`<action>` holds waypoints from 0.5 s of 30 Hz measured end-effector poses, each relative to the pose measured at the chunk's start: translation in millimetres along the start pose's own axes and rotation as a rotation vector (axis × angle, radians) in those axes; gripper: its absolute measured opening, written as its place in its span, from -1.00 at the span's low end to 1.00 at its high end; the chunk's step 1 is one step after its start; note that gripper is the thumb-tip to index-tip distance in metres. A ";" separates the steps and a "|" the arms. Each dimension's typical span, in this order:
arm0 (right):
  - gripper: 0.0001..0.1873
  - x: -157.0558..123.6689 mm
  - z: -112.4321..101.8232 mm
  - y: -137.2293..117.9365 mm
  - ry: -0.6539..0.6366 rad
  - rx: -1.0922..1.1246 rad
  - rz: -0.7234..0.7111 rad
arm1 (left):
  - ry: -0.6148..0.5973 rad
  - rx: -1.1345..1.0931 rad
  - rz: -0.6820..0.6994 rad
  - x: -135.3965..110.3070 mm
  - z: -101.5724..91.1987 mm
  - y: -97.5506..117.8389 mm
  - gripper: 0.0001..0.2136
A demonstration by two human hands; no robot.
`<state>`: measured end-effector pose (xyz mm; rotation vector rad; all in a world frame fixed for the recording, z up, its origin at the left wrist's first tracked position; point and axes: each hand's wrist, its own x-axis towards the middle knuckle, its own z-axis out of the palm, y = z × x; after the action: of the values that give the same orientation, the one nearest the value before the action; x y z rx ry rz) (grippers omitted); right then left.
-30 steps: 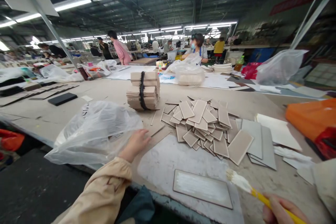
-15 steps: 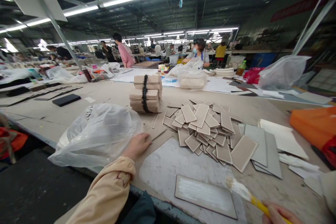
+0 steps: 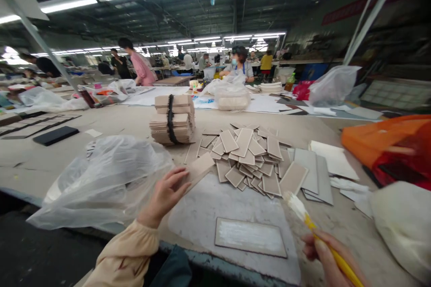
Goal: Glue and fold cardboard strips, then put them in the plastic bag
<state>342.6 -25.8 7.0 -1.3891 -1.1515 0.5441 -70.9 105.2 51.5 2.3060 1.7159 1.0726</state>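
My left hand (image 3: 168, 193) is closed on a thin beige rectangular panel (image 3: 202, 167), which is tilted with its far end raised near the pile. In my right hand (image 3: 326, 251) is a paintbrush (image 3: 308, 222) with a yellow handle and white-coated bristles, held off the table. Between my hands, a single panel smeared with white paste (image 3: 251, 238) lies flat on a pale sheet (image 3: 198, 219). Beyond it is a loose pile of beige panels with light edges (image 3: 247, 157). A stack of similar pieces bound with a black strap (image 3: 172, 119) stands behind my left hand.
A crumpled clear plastic bag (image 3: 107, 184) lies left of my left hand. On the right are grey boards (image 3: 306, 170), an orange bag (image 3: 377, 139) and a rounded whitish object (image 3: 404, 224). Co-workers stand at tables farther back.
My left hand has lifted a beige panel, which was lying nearly edge-on at the table. The brush has moved away from the pasted panel. The whole view has shifted to the right.
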 end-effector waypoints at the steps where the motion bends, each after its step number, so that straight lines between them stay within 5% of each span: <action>1: -0.73 -3.8 4.1 -7.9 -0.002 0.029 0.008 | 0.017 -0.056 0.110 -7.0 1.1 13.2 -0.74; 8: -0.90 -20.5 32.8 -18.9 -0.116 0.318 0.026 | -0.103 -0.164 0.598 -46.5 28.7 80.9 -0.69; 15: -0.79 -25.2 40.6 -27.0 -0.159 0.291 0.043 | -0.205 -0.166 0.680 -55.9 45.3 105.0 -0.65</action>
<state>289.1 -33.3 16.5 -1.1373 -1.1197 0.8300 32.9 33.0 37.2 2.8259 0.7394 0.9487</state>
